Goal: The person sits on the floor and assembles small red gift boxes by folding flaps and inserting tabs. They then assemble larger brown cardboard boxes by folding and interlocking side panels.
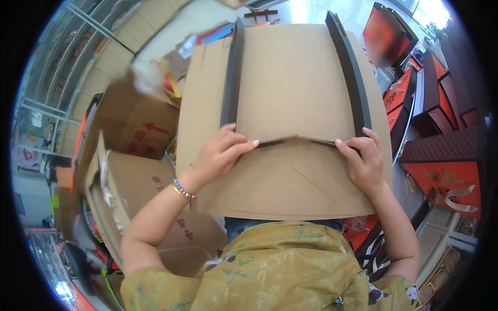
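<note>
A brown cardboard piece (pixel 290 83) lies in front of me, with a dark raised strip along its left side (pixel 233 78) and another along its right side (pixel 351 78). Its near edge (pixel 298 137) stands up slightly and bends at the middle. My left hand (pixel 220 149) pinches the left part of that near edge. On the right part, my right hand (pixel 364 161) is closed in the same way, fingertips at the corner by the dark strip. Beneath is a wider brown cardboard surface (pixel 270 192) with a thin slanting line on it.
Opened brown cartons (pixel 142 179) stand close on the left, below glass shelving (pixel 54 72). Red and dark gift boxes with ribbons (pixel 441 176) crowd the right side. Another red box (pixel 384 36) stands at the far right. Coloured flat items (pixel 215 33) lie at the far left.
</note>
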The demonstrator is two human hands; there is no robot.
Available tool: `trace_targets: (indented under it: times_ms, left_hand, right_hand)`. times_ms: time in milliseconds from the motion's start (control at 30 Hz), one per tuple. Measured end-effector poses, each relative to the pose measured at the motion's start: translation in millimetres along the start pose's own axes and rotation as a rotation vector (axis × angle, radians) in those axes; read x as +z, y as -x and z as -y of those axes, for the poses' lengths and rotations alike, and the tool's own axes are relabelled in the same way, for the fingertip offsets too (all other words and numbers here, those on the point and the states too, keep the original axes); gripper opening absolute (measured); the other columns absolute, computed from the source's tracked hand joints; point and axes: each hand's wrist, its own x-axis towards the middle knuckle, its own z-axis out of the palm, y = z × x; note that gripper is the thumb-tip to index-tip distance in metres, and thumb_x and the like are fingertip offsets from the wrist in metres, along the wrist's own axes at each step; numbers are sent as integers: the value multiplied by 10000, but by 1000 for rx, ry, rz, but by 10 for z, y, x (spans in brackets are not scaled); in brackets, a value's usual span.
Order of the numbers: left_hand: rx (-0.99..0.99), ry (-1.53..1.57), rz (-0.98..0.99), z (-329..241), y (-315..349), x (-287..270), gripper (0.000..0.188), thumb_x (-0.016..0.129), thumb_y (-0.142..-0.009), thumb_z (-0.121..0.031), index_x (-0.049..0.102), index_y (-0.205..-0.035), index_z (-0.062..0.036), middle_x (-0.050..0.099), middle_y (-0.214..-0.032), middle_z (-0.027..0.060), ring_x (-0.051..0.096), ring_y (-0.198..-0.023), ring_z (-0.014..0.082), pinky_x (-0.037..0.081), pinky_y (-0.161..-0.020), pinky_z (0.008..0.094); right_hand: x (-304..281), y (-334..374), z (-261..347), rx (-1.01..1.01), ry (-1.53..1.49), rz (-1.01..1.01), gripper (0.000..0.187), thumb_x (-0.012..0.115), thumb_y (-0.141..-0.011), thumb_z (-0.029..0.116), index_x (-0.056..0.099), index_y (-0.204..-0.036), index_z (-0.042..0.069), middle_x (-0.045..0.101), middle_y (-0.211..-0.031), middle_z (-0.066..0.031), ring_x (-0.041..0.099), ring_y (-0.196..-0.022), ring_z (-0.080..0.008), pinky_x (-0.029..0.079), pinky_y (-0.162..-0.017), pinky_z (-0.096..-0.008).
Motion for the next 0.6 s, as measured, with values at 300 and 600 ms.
trace_targets:
  times_ms: [300,600]
  left_hand:
    - [152,-376,270,-165,305,-181,483,755,-902,-84,703,-1382,-59,584,-1548,164,553,-1454,329,442,-1227,462]
    - [30,-48,712,-230,140,-580,639,954,-688,-368,681,-1174,-57,149,-1798,245,164,-1676,365,218,-1353,492]
  right_hand:
    - [-323,170,338,61,53,316,357,910,-728,282,708,-929,66,576,-1457,-192,524,-1444,-406,395,-1191,-688]
    - [-343,126,667,200,37,484,362,905,-671,206,629,-796,8,346,-1659,-280,243,-1602,-553,371,-1121,-819]
